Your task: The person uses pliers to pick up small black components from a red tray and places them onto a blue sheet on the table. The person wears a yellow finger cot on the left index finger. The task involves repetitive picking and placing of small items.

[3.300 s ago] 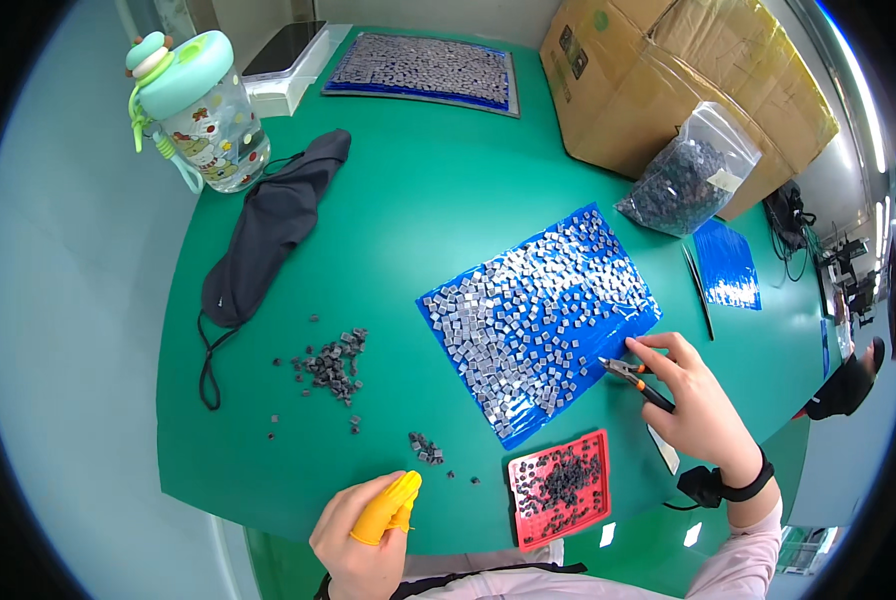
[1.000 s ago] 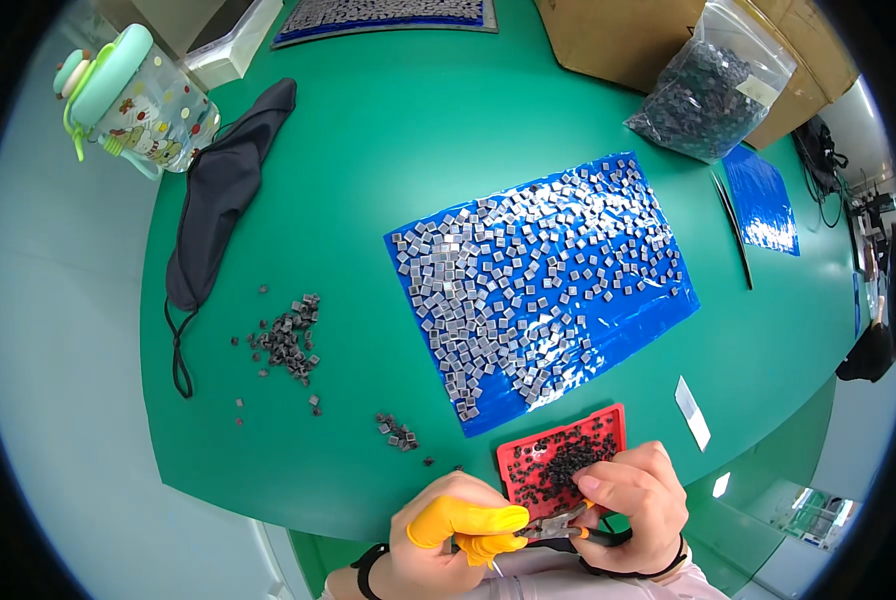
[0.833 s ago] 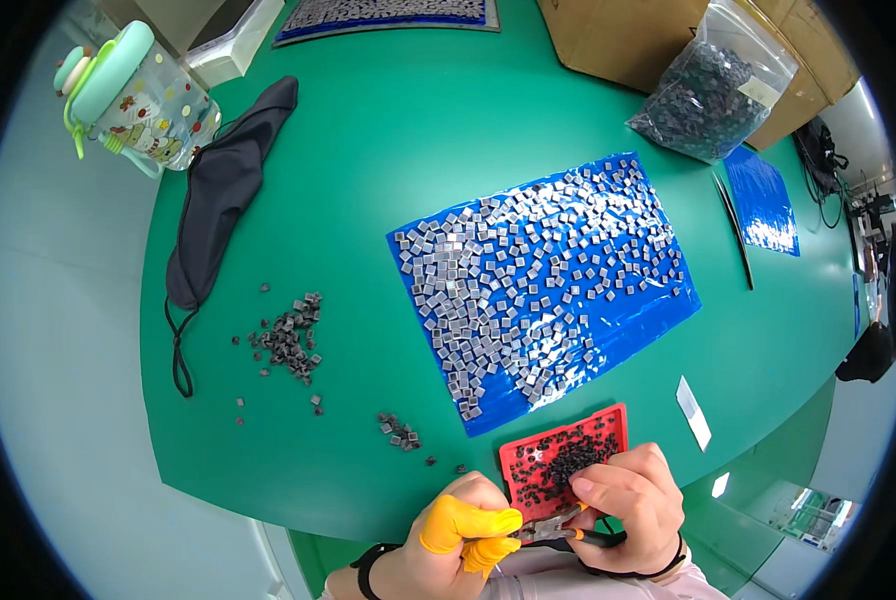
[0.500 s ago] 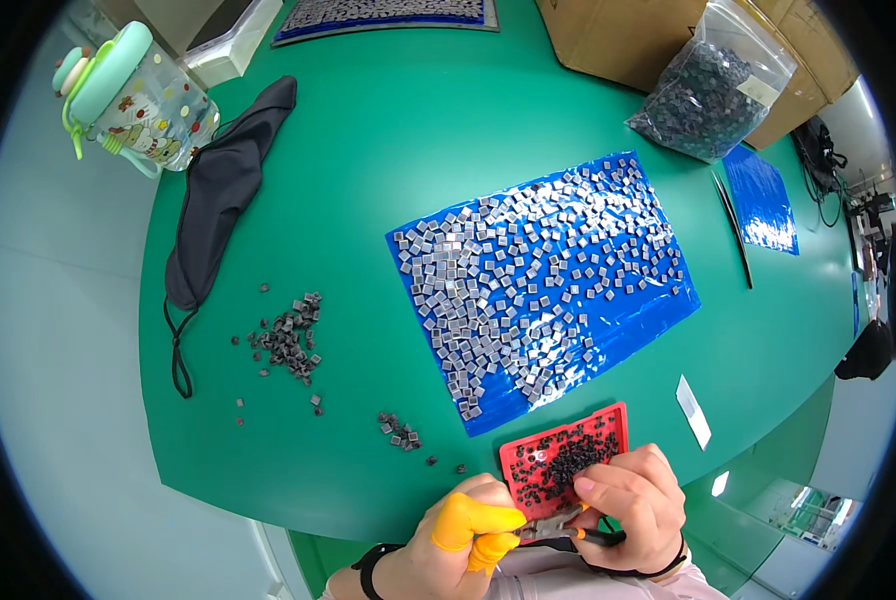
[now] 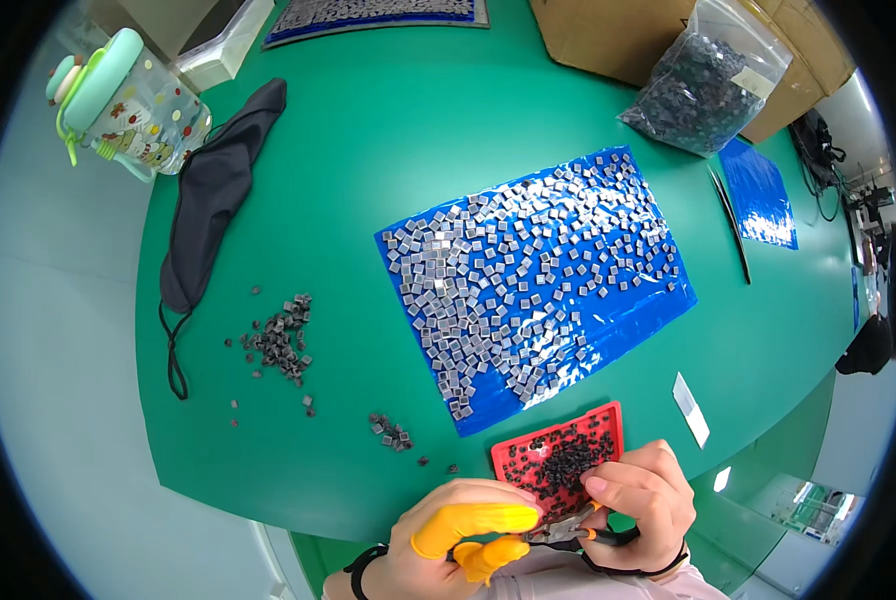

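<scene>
My right hand (image 5: 648, 510) is wrapped round a pair of small pliers (image 5: 568, 527) with black and orange handles. The metal jaws point left, to the fingertips of my left hand (image 5: 458, 535). Yellow finger cots (image 5: 478, 522) cover the thumb and index finger of that hand, which are curled toward each other. Whatever lies between them is too small or hidden to make out. Just beyond both hands lies a red tray (image 5: 508, 455) with many small black parts (image 5: 571, 463), and my right fingertips overlap its near right side.
A blue sheet (image 5: 608, 335) covered with small grey square pieces lies beyond the tray. Loose dark pieces (image 5: 280, 340) are piled at left, by a black fabric item (image 5: 208, 210) and a bottle (image 5: 138, 105). Tweezers (image 5: 730, 225), a bag of pieces (image 5: 703, 90) and a carton (image 5: 598, 40) stand right.
My left index finger has straightened and its tip has moved right, toward the pliers' jaws. Thumb and index look slightly further apart. The whole view has shifted a little.
</scene>
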Motion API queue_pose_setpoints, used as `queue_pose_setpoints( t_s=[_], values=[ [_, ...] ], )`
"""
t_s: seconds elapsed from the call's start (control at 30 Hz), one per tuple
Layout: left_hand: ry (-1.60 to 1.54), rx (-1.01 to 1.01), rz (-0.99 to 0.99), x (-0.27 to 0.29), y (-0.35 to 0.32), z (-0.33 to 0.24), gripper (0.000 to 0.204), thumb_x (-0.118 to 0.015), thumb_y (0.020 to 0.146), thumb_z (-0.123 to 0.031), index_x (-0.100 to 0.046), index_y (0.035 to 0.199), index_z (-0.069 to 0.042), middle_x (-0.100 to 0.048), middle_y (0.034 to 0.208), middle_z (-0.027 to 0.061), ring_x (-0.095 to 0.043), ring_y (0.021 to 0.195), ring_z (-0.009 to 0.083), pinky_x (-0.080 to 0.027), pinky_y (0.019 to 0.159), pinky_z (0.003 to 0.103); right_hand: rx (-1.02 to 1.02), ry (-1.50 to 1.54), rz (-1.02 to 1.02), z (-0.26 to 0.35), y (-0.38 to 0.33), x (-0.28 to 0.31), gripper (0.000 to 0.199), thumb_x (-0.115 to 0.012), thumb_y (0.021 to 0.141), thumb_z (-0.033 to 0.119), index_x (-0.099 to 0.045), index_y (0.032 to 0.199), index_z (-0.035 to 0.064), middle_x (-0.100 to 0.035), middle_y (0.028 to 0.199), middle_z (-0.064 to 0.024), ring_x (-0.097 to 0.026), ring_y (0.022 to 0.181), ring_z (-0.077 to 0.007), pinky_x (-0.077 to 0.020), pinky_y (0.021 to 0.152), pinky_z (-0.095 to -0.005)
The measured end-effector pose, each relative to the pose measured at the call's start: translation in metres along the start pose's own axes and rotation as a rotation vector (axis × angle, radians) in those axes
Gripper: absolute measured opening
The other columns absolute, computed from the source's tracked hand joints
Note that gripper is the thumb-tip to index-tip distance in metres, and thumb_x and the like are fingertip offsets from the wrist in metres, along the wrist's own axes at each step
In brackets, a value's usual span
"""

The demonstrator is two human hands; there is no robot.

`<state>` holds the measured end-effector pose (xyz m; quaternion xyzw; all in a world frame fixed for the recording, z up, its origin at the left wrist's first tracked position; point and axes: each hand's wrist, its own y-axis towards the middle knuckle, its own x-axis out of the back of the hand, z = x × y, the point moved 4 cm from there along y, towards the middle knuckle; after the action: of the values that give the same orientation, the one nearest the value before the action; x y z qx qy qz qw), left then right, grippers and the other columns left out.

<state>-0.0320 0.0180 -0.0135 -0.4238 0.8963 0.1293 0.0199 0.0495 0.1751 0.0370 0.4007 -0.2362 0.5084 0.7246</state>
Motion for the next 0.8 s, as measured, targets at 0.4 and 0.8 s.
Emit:
queue_pose_setpoints(
  t_s=[0.4,0.8],
  values=[
    [-0.097,-0.029,0.135,-0.008,-0.011,0.012,0.016,-0.06,0.093,-0.01,-0.046,0.097,-0.002,-0.051,0.077,0.0108,-0.05,0.065,0.0238,-0.043,0.061,0.035,0.044,-0.036,-0.012,0.002,0.001,-0.001,0.046,-0.071,0.057,-0.001,-0.06,0.101,0.005,-0.068,0.086,-0.0078,-0.055,0.066,-0.0219,-0.0408,0.057,-0.0341],
    [0.65,-0.058,-0.229,0.041,0.001,-0.03,0.01,-0.068,0.078,0.001,-0.062,0.085,0.0,-0.06,0.078,0.0105,-0.058,0.067,0.0222,-0.045,0.06,0.031,-0.082,-0.168,-0.009,-0.005,-0.005,0.016,0.051,-0.061,0.046,0.001,-0.059,0.097,0.0041,-0.063,0.086,-0.0096,-0.052,0.072,-0.0272,-0.0403,0.065,-0.0389]
  ],
)
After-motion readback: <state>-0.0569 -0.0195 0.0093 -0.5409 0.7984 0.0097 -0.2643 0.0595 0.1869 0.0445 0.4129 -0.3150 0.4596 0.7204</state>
